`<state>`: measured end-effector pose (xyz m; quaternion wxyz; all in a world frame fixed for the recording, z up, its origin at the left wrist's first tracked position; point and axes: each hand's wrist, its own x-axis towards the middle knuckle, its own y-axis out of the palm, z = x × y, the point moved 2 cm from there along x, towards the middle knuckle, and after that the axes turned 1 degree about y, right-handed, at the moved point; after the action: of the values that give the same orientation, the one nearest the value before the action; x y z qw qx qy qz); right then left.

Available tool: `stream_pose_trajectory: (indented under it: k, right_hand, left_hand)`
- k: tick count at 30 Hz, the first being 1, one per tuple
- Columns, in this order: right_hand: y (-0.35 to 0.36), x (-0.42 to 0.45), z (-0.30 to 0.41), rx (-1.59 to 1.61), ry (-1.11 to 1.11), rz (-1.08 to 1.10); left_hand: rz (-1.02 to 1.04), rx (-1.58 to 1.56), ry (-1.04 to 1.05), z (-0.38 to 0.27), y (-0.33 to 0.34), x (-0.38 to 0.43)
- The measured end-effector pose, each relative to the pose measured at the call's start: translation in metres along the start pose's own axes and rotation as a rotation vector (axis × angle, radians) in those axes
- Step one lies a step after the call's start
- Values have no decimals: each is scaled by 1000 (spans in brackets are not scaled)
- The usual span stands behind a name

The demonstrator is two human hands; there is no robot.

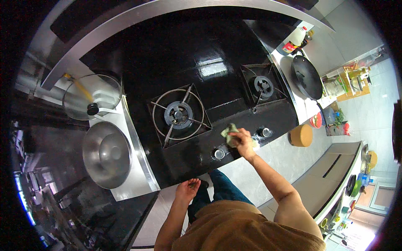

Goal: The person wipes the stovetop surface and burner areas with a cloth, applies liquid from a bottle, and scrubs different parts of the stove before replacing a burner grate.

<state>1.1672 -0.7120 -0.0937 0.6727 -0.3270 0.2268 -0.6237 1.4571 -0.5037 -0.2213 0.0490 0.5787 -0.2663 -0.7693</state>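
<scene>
My right hand (243,141) is closed on a pale green cloth (231,130), which lies against the black hob (188,160) between two round control knobs, the nearer knob (219,154) and the farther knob (265,132). At the hob's front edge, my left hand (189,187) is half curled, palm up; small dark bits show on its palm, but what they are cannot be told. Ahead of it sits the large gas burner (178,115) within a ring-shaped pan support. A smaller burner (263,86) is at the right.
Left of the hob are a metal wok or bowl (106,155) and a glass lid (92,97) with a black knob. A black frying pan (306,77) and a bottle (292,42) stand on the right ledge. A round tan container (301,135) stands beyond the hob's right front corner.
</scene>
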Motion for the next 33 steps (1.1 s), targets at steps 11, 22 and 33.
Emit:
stream_pose_trajectory:
  k: [11, 22, 33]
  right_hand:
    - [93, 15, 121, 89, -539, 567]
    - [3, 96, 10, 66, -233, 251]
    - [104, 320, 67, 270, -378, 270]
  left_hand:
    - [-79, -103, -20, 3, -21, 12]
    - [53, 207, 194, 6, 5, -12]
    - [40, -274, -176, 6, -5, -11]
